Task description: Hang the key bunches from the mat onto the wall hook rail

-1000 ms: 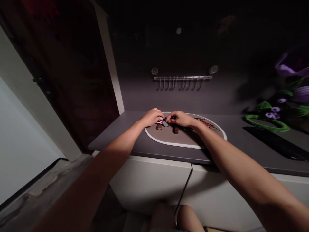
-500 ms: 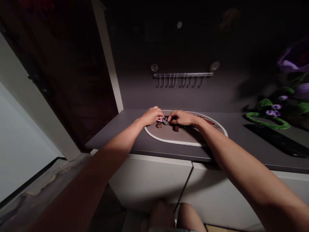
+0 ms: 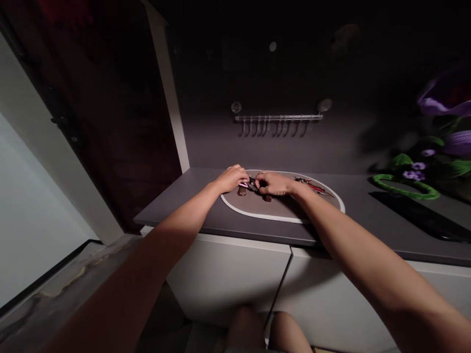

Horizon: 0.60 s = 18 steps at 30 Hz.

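Observation:
My left hand (image 3: 233, 179) rests on the left part of the oval mat (image 3: 283, 217). Its fingers are curled over a small pink-edged item (image 3: 243, 185). Dark small pieces (image 3: 252, 186) lie between the two hands, too dim to name. Close by, my right hand (image 3: 275, 184) has its thumb and fingers pinched together at those pieces; what they hold is hidden. A small brown item (image 3: 242, 191) sits just below my left fingers. Another brown block-like item (image 3: 268, 198) lies beneath my right hand.
Red and dark thin items (image 3: 317, 187) lie on the mat's right side. A clear rail (image 3: 279, 117) with several hooks is fixed to the wall. Right of the mat are a long black object (image 3: 415, 215), a green ring (image 3: 405, 190) and purple flowers (image 3: 415, 171) on the counter (image 3: 358, 220).
My right hand has turned slightly and shifted a little, staying near the dark pieces. My left hand keeps its place. The whole view has shifted slightly.

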Available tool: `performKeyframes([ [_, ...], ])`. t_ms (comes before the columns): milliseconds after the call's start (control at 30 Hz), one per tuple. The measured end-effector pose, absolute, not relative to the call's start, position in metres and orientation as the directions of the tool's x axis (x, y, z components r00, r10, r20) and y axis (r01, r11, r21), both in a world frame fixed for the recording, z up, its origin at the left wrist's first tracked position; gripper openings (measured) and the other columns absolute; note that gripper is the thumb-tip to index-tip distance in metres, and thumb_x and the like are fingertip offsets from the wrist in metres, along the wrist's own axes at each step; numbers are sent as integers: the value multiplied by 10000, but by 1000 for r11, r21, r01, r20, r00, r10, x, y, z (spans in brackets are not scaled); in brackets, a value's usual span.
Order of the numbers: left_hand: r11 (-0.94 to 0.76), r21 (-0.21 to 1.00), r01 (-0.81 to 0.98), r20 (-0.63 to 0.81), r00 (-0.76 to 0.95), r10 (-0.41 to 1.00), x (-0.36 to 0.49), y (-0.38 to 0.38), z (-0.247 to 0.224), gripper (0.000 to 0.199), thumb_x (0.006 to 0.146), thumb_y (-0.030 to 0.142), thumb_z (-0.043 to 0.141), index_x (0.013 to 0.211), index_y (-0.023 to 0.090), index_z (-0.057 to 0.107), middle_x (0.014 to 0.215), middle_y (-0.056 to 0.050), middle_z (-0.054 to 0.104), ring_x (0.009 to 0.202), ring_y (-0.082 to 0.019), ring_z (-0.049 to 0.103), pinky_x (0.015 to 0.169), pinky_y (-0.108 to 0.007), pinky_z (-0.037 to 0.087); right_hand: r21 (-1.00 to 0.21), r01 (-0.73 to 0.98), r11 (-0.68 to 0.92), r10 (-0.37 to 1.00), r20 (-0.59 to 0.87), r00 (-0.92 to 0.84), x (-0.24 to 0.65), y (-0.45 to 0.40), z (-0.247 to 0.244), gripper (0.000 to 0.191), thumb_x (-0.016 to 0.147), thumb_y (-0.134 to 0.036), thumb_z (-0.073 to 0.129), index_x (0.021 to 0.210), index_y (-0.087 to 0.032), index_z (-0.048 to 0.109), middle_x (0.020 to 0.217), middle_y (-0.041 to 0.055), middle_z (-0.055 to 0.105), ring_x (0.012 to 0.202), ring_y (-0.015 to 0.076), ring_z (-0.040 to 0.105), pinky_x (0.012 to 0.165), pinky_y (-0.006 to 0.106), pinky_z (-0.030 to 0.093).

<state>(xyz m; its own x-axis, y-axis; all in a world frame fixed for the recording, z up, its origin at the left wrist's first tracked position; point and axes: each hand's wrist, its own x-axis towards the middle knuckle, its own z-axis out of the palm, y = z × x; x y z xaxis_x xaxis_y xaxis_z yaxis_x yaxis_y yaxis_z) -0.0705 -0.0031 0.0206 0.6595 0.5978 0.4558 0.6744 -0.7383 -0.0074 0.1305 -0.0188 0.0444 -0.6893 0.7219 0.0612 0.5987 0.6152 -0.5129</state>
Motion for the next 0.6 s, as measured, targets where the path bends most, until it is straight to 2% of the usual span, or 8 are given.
performKeyframes([
  [167, -722, 35, 691, 461, 629, 625, -70, -6, 22, 232, 827, 237, 441, 794, 212, 669, 801, -48, 621, 805, -163, 467, 750, -277, 347, -694, 500, 518, 737, 67, -672, 134, -20, 44, 127, 679, -164, 578, 784, -162, 508, 755, 3, 583, 422, 66, 558, 488, 187, 431],
  [333, -697, 70, 713, 487, 585, 648, -67, -6, 22, 233, 824, 201, 436, 832, 197, 669, 839, -52, 640, 822, -161, 488, 777, -280, 358, -822, 369, 435, 745, 99, -659, 135, -16, 41, 193, 684, -252, 632, 800, -156, 511, 729, 3, 585, 396, 47, 520, 406, 173, 418],
  [467, -697, 197, 689, 546, 514, 662, -62, -8, 26, 198, 807, 198, 468, 840, 179, 662, 861, -44, 651, 822, -149, 508, 818, -290, 361, -865, 240, 441, 732, 193, -653, 135, -12, 39, 282, 672, -365, 659, 769, -137, 525, 674, 17, 587, 465, 71, 527, 403, 194, 452],
  [600, -704, 399, 587, 589, 424, 688, -56, -14, 29, 210, 806, 262, 470, 778, 163, 652, 792, -31, 645, 772, -142, 521, 770, -285, 388, -863, 176, 473, 745, 285, -603, 133, -7, 38, 329, 651, -409, 670, 782, -128, 558, 661, 14, 582, 509, 72, 512, 434, 195, 453],
])
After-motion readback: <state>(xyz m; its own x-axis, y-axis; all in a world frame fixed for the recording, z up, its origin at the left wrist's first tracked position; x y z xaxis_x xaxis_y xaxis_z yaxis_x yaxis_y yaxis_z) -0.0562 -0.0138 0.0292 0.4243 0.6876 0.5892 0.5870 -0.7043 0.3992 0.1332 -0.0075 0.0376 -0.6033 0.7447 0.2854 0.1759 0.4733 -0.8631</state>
